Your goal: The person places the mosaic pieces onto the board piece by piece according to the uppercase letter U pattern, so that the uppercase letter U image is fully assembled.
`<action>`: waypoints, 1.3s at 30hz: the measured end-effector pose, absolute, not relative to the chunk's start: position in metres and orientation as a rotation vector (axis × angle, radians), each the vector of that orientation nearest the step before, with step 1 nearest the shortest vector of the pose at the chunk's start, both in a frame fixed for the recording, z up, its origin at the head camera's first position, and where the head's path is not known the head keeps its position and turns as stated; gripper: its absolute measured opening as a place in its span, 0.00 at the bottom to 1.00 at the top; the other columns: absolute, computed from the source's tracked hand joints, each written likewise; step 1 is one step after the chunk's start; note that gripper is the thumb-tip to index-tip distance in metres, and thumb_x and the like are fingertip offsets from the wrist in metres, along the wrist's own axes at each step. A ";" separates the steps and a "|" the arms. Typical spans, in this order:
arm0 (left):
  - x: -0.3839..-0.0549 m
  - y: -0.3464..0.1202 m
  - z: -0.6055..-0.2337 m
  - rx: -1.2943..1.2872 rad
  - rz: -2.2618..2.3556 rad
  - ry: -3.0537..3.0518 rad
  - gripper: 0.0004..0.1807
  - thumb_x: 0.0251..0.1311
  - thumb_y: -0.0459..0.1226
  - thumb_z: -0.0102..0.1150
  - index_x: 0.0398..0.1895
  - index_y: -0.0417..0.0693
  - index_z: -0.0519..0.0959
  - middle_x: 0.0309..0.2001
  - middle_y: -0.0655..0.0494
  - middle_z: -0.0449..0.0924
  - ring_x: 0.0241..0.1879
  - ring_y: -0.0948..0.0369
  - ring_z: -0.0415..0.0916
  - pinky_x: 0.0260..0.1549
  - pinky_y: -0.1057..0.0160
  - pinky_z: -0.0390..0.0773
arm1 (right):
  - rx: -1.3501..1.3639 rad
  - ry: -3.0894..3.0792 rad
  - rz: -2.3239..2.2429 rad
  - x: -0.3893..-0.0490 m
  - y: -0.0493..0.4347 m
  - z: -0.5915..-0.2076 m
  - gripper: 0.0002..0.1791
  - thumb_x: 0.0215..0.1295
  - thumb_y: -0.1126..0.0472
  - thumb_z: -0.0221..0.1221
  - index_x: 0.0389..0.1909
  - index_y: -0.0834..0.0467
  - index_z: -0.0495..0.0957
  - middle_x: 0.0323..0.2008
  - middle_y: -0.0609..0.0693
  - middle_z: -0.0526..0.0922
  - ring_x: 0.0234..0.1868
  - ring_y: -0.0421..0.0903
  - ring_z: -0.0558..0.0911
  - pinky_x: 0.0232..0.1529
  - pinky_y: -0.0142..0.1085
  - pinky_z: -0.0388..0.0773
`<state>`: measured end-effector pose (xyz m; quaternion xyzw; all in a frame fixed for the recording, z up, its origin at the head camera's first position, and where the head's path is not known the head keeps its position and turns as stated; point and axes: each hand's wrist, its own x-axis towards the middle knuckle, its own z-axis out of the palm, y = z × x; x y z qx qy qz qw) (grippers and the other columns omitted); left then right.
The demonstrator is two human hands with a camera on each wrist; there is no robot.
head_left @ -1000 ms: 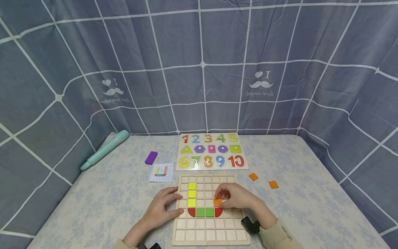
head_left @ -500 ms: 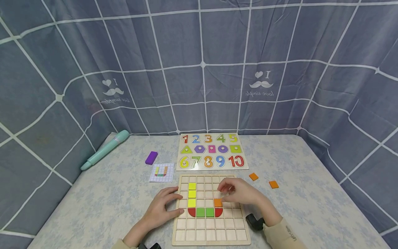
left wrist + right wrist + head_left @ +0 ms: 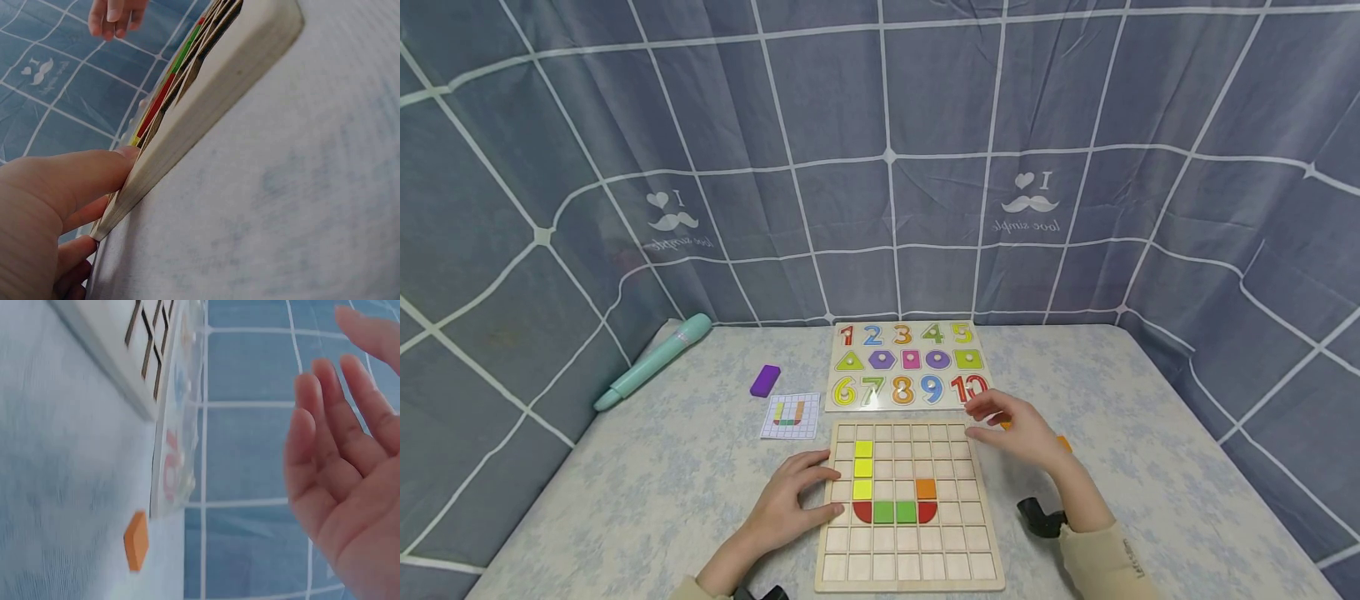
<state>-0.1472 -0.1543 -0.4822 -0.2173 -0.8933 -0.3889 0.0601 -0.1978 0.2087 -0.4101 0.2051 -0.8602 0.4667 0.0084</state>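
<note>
A wooden grid board [image 3: 908, 586] bears a U-like pattern: several yellow squares [image 3: 863, 468] on the left, red rounded pieces [image 3: 862, 512] at the bottom corners, green squares [image 3: 883, 512] between them, and one orange square [image 3: 926, 489] on the right. My left hand [image 3: 786, 504] rests on the board's left edge, thumb and fingers spread along the rim. Above the board's upper right corner, my right hand [image 3: 1018, 429] hovers with relaxed fingers and nothing in them. Partly hidden behind it are two loose orange squares; one orange square [image 3: 136, 541] shows fully in the right wrist view.
Behind the board lies a number-and-shape puzzle [image 3: 910, 401]. Left of it are a pattern card [image 3: 789, 432] with a coloured U and a purple block [image 3: 765, 381]. A turquoise wand-like object [image 3: 655, 361] lies at the far left, near the grey-blue curtain [image 3: 940, 200].
My right hand has let go of the orange square on the board and moved right and away, toward the loose orange squares. The left hand has stayed put.
</note>
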 end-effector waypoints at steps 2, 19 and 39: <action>-0.147 -0.154 -0.482 -0.661 -1.174 -2.698 0.20 0.45 0.50 0.70 0.42 0.54 0.82 0.59 0.51 0.72 0.61 0.52 0.65 0.56 0.45 0.65 | 0.571 -2.665 1.460 -0.200 0.214 -0.410 0.18 0.56 0.59 0.67 0.45 0.61 0.77 0.42 0.57 0.80 0.43 0.49 0.78 0.46 0.44 0.75; -0.147 -0.154 -0.482 -0.647 -1.199 -2.710 0.20 0.45 0.50 0.70 0.42 0.55 0.82 0.60 0.51 0.71 0.61 0.53 0.64 0.57 0.44 0.64 | 0.241 -2.627 1.468 -0.212 0.236 -0.424 0.23 0.57 0.59 0.66 0.51 0.65 0.73 0.48 0.63 0.77 0.50 0.56 0.75 0.53 0.49 0.70; -0.147 -0.154 -0.481 -0.637 -1.200 -2.728 0.21 0.45 0.51 0.70 0.42 0.55 0.82 0.60 0.52 0.71 0.62 0.53 0.63 0.57 0.45 0.64 | 0.145 -2.736 1.437 -0.219 0.251 -0.446 0.23 0.58 0.60 0.64 0.53 0.64 0.73 0.51 0.63 0.76 0.54 0.59 0.74 0.52 0.50 0.72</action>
